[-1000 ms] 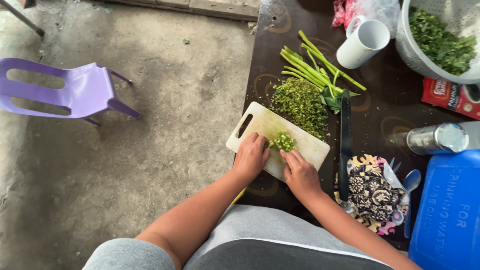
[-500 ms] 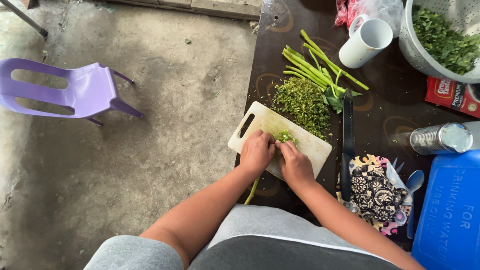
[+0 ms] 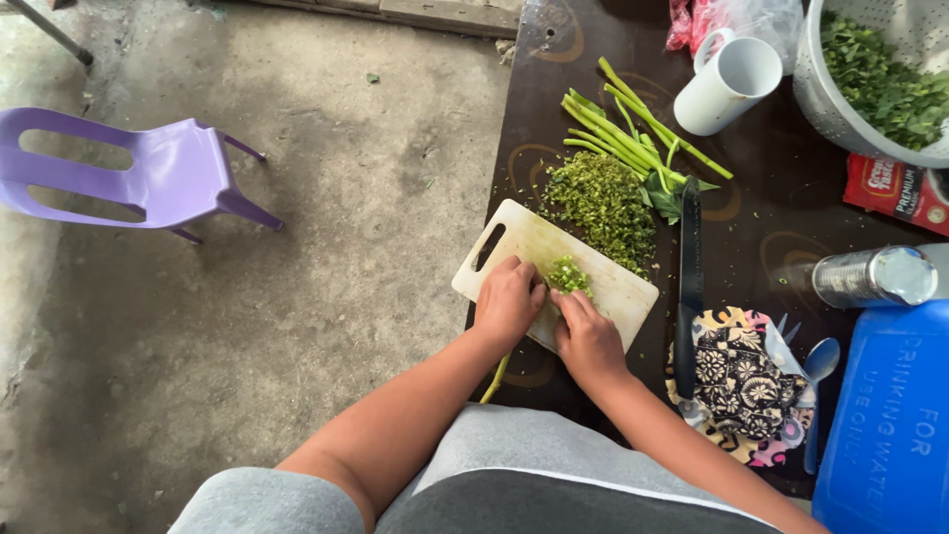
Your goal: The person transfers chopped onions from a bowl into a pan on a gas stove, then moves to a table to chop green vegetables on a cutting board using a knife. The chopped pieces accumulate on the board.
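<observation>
A pale cutting board (image 3: 613, 282) lies on the dark table (image 3: 771, 227). A small heap of chopped greens (image 3: 567, 275) sits on the board between my hands. My left hand (image 3: 507, 302) rests on the board with its fingers curled against the heap's left side. My right hand (image 3: 585, 334) cups the heap from the near right. Neither hand holds a tool. A larger pile of chopped greens (image 3: 601, 203) lies on the table just past the board. A long knife (image 3: 689, 282) lies to the right of the board.
Green stalks (image 3: 633, 133) lie beyond the pile, beside a white mug (image 3: 727, 84). A bowl of leafy greens (image 3: 880, 79), a metal can (image 3: 875, 277), a blue container (image 3: 885, 425), a patterned cloth (image 3: 741, 381) and a spoon stand at right. A purple plastic chair (image 3: 138, 173) stands on the concrete floor.
Both hands have drawn closer together on the board, pushing the small heap of chopped greens into a tighter clump.
</observation>
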